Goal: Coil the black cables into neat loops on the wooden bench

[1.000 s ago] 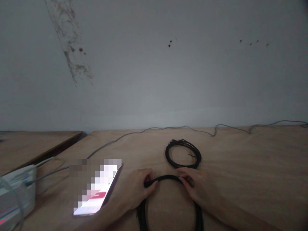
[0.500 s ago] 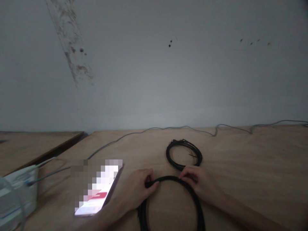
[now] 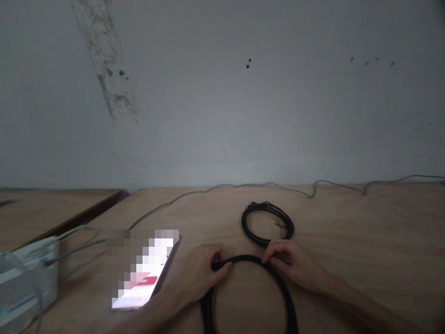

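Black cable, laid in a large loop, is pinched along its top arc by both hands, which are held apart: the left hand at the arc's left end, the right hand at its right. The loop rests on a plywood bench. Just beyond the loop, a smaller black cable coil is laid. Left of the loop, a pixelated smartphone and a white box are placed; well beyond it, a thin grey wire is strung.
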`<state>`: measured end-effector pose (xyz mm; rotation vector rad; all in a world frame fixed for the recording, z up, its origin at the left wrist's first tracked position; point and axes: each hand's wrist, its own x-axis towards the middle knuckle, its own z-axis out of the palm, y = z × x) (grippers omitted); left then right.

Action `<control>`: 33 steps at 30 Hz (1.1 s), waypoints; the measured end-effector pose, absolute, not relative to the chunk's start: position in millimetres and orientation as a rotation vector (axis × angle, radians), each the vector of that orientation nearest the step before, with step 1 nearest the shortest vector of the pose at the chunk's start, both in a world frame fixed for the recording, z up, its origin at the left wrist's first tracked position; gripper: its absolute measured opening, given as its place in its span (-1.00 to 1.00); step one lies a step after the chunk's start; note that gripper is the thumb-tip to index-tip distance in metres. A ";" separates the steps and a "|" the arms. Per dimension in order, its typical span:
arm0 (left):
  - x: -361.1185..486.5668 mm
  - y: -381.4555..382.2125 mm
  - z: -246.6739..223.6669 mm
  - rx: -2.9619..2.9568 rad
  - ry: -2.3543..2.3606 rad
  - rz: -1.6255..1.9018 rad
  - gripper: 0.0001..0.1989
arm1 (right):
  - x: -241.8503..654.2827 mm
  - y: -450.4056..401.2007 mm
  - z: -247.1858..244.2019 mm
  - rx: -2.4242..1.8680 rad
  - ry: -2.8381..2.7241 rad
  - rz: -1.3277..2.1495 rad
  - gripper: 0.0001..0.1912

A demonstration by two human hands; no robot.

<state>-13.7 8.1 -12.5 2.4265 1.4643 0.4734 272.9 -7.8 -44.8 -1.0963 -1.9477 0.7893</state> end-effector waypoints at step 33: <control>-12.8 7.4 -11.3 2.408 1.476 0.470 -0.74 | 269.6 3.8 -72.5 -1.286 -1.700 0.766 -0.63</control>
